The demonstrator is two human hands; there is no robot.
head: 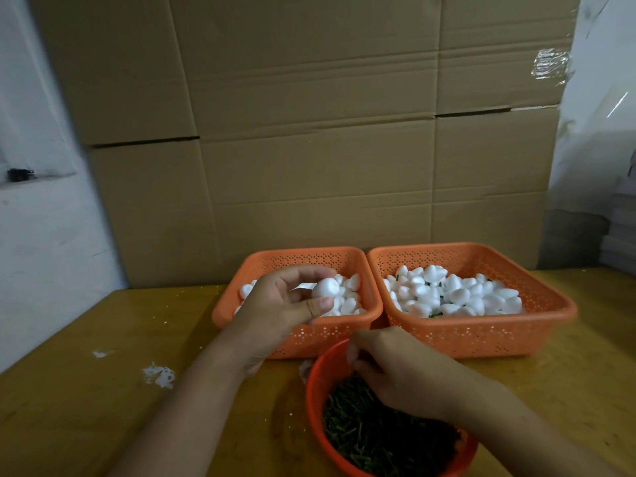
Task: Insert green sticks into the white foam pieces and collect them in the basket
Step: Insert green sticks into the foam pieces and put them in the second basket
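My left hand (pixel 285 301) holds a white foam piece (pixel 325 288) between thumb and fingers, above the left orange basket (pixel 303 333) of plain foam pieces. My right hand (pixel 395 370) reaches down into the round orange bowl (pixel 315 390) full of green sticks (pixel 375 438), fingers curled among them; whether a stick is pinched is hidden. The right orange basket (pixel 481 339) holds foam pieces with green sticks showing between them.
Large cardboard boxes (pixel 309 132) stand close behind the baskets. White foam crumbs (pixel 159 375) lie on the wooden table (pixel 103 390) at the left. A white wall is at the left, plastic sheeting at the right.
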